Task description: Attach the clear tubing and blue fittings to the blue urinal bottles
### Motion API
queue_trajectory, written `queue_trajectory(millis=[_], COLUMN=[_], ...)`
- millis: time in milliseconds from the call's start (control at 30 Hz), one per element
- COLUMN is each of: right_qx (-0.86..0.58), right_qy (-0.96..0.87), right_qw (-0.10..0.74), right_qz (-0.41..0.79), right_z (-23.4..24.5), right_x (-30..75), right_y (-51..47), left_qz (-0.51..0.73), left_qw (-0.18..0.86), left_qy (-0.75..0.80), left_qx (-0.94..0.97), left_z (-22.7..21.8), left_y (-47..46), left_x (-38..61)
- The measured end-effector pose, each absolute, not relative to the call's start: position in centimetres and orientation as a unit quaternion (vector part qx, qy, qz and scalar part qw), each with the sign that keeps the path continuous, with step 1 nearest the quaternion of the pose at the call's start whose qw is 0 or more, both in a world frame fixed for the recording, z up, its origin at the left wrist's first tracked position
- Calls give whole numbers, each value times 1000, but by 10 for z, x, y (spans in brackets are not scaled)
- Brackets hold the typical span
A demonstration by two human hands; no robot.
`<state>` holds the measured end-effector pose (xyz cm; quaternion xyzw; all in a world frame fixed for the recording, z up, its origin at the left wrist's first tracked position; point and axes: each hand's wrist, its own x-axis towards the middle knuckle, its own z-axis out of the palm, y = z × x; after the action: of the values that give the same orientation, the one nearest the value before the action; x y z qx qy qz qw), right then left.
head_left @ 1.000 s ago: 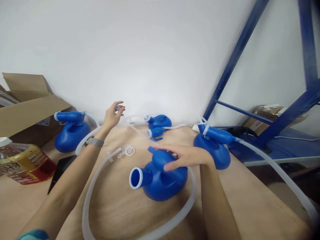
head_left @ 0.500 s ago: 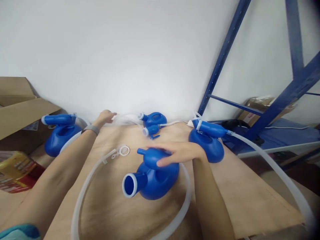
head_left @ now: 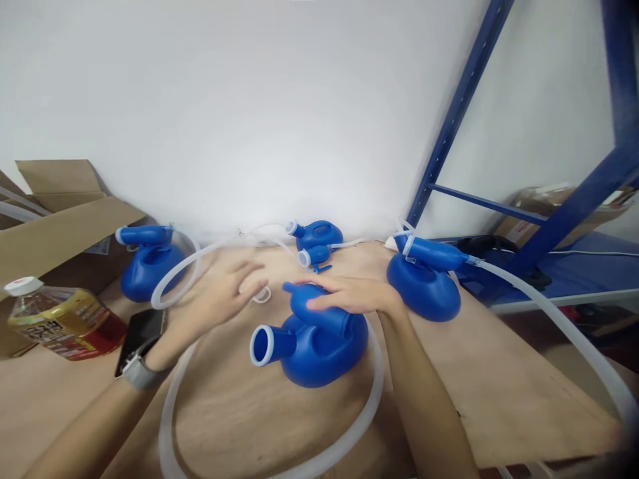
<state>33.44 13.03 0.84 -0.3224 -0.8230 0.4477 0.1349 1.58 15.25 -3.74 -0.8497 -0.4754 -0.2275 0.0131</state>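
Observation:
A blue plastic urinal bottle point(head_left: 324, 362) lies in the middle of the table, its wide white-rimmed mouth facing left. Across its top my right hand point(head_left: 344, 293) holds a blue tube-shaped cup point(head_left: 319, 309) with a narrow nozzle, thumb on the near side and fingers over the far side. My left hand point(head_left: 227, 293) is open above the table to the left, fingers apart and slightly blurred. Just beyond its fingertips lies a white ring cap point(head_left: 262, 294), partly hidden. A translucent hose point(head_left: 367, 419) loops around the front of the bottle and passes under my left forearm.
More blue bottles with hoses stand at the left point(head_left: 152, 273), by the wall point(head_left: 319, 234) and at the right point(head_left: 424, 289). A drink bottle point(head_left: 70, 322), a phone point(head_left: 142, 336) and a cardboard box point(head_left: 64, 223) are left. A blue shelf frame point(head_left: 456, 113) rises right.
My left hand has come back from the hose by the wall toward the white ring cap, and its fingers have spread. My right hand stays on the blue cup. The view has shifted left.

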Motion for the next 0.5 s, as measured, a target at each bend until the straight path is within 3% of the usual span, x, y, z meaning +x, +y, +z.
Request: queue_trajectory(millis=[100, 167, 233, 400, 500], right_qx=[-341, -355, -368, -383, -380], right_qy=[-815, -820, -832, -869, -876], right_qw=[108, 99, 95, 102, 99], right_qz=[456, 438, 404, 297, 281], right_z=[12, 15, 17, 21, 24], right_x=[332, 331, 330, 334, 339], right_y=[127, 122, 117, 104, 96], left_qz=[-171, -204, -245, -274, -271], left_qw=[-148, -266, -314, -152, -123], left_qy=[-466, -411, -343, -374, -384], left_qx=[-855, -848, -851, -873, -874], left_z=[-61, -73, -80, -82, -81], left_y=[124, 106, 88, 62, 66], left_x=[17, 18, 22, 47, 57])
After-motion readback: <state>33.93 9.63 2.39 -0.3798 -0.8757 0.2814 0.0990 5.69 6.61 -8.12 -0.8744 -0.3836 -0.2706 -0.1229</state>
